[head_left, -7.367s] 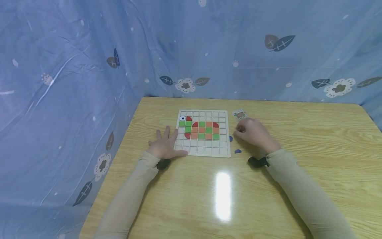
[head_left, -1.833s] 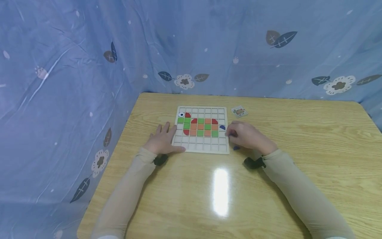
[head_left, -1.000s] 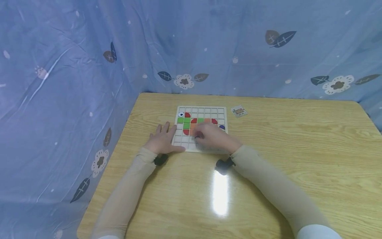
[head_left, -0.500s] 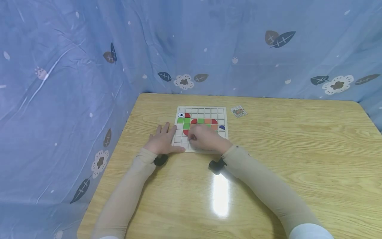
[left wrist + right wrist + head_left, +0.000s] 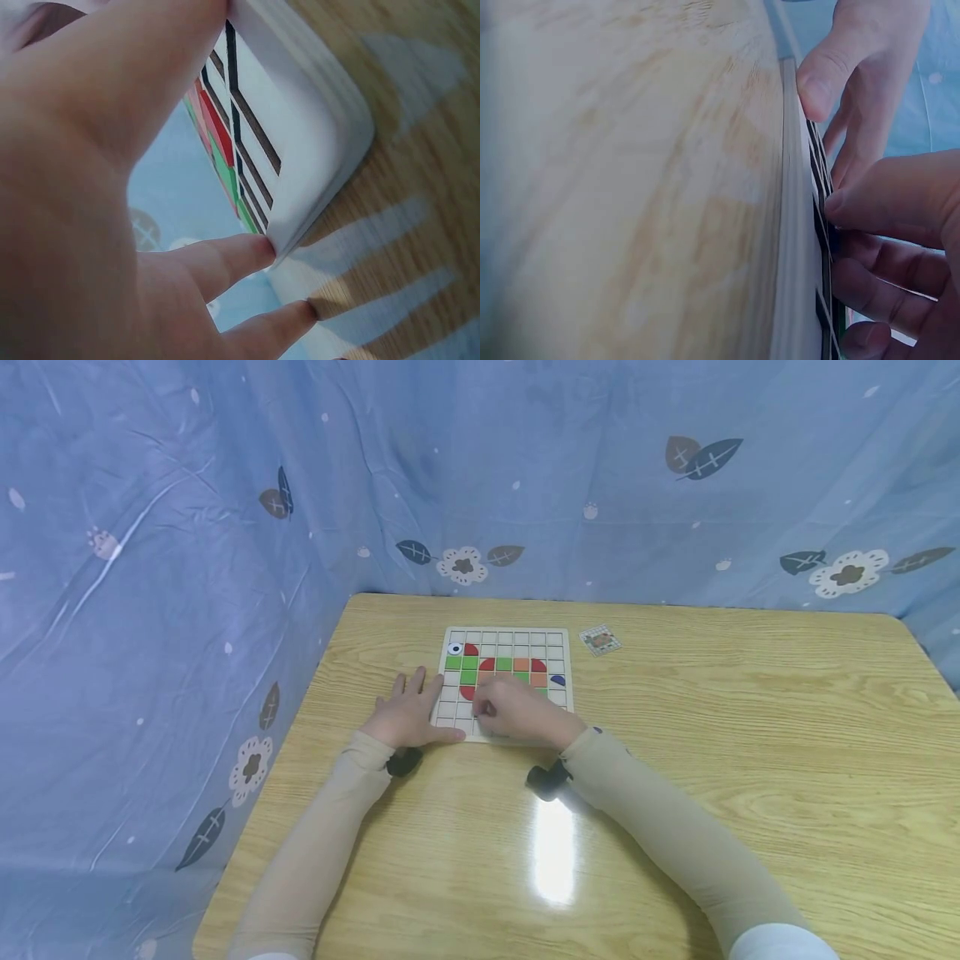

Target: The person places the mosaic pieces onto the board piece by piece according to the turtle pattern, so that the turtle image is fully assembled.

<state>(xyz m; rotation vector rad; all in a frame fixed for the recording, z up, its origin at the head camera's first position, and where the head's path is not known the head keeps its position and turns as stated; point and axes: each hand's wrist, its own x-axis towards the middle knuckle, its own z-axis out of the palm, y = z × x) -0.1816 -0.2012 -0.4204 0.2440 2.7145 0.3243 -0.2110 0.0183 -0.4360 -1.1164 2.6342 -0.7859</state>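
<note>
A white grid board [image 5: 460,725] bears a picture of green, orange and red tiles [image 5: 470,663], with a round eye tile [image 5: 455,648] at upper left. A dark blue half-round tile [image 5: 557,680] sits in a cell near the right edge. My left hand [image 5: 405,718] lies spread at the board's left side, its thumb on the lower edge and fingertips at the left rim. My right hand [image 5: 517,706] is over the lower middle cells, covering several tiles. In the right wrist view its thumb and fingers pinch a small dark blue tile [image 5: 835,241], mostly hidden.
A small pattern card [image 5: 601,640] lies right of the board on the wooden table [image 5: 750,718]. A dark blue piece [image 5: 597,729] shows at the right sleeve's edge, mostly hidden. A blue patterned curtain [image 5: 585,460] hangs behind and to the left.
A blue half-round tile has come onto the board's right side. My right hand has moved left from beside the board to its lower middle and now holds almost still. The left hand stays put.
</note>
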